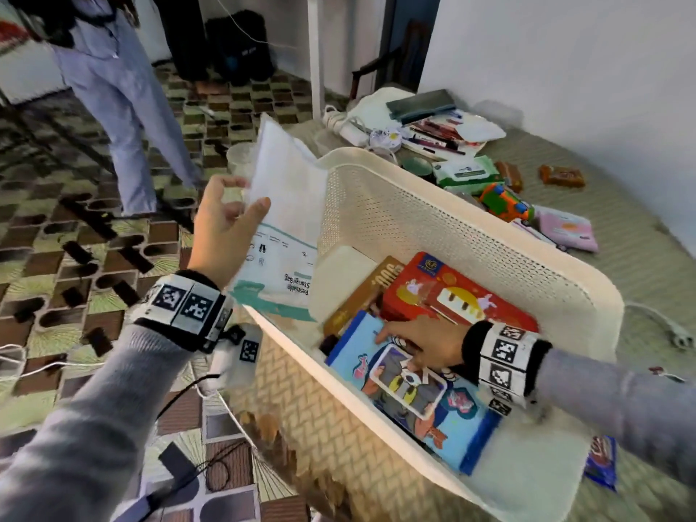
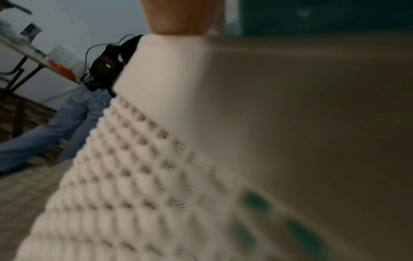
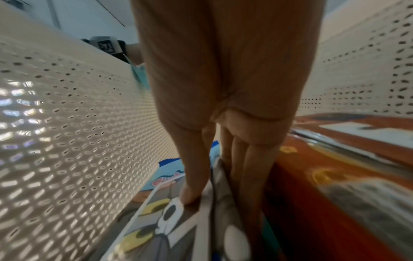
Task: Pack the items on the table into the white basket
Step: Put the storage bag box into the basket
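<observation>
Sleeves frame our view; our right hand (image 1: 422, 346) is inside the basket (image 1: 470, 235), thumb and fingers pinching a glossy card (image 1: 408, 382) on the blue book (image 1: 448, 420). Our left hand (image 1: 226, 227) grips a crinkly storage bag (image 1: 290, 220) at the basket's 9 o'clock rim. Packing looks roughly half done, we judge: a red box (image 1: 459, 292), a brown box (image 1: 361, 292) and a white block (image 1: 344, 273) are already in. At 1 o'clock on the table (image 1: 640, 258), wipes (image 1: 467, 173), a toy truck (image 1: 506, 203), pens (image 1: 437, 135), snack bars (image 1: 561, 175) and a pink pouch (image 1: 568, 227) remain. Perforated plastic forms the walls.
</observation>
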Demonstrator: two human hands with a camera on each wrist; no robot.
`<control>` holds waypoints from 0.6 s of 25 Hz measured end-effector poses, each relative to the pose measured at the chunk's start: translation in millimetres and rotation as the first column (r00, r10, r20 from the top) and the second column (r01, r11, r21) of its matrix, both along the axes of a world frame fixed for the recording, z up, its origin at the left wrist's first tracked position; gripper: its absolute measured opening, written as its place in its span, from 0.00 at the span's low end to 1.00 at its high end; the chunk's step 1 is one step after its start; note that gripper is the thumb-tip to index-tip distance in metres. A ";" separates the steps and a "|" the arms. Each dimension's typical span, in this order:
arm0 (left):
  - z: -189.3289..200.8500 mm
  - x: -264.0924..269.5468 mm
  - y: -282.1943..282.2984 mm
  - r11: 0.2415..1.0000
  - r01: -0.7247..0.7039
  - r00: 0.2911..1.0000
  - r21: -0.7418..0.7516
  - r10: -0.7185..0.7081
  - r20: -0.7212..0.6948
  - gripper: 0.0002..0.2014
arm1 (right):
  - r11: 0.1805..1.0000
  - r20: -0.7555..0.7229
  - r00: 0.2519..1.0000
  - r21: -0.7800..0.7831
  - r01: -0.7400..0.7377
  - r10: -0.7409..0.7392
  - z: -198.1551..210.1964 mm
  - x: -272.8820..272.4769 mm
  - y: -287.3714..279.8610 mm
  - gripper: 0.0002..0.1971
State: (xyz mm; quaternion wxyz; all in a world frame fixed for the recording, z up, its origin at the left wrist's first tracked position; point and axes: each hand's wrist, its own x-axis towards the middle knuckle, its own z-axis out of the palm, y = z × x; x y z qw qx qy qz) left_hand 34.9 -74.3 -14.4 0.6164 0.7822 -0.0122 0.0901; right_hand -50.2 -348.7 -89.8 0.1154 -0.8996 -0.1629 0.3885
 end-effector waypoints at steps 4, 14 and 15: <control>0.7 1.9 0.3 1.000 0.019 1.000 0.001 -0.019 -0.006 0.11 | 0.960 0.248 0.945 -0.230 -0.157 0.214 11.7 3.6 16.6 0.23; -4.5 1.5 4.6 0.998 0.040 0.999 0.045 -0.040 0.006 0.11 | 0.891 0.231 0.868 -0.227 -0.392 0.440 -17.2 11.5 65.7 0.49; -4.5 1.4 4.7 0.998 0.044 0.999 0.042 -0.044 0.006 0.11 | 0.889 0.226 0.868 -0.239 -0.390 0.441 -17.7 10.9 64.6 0.49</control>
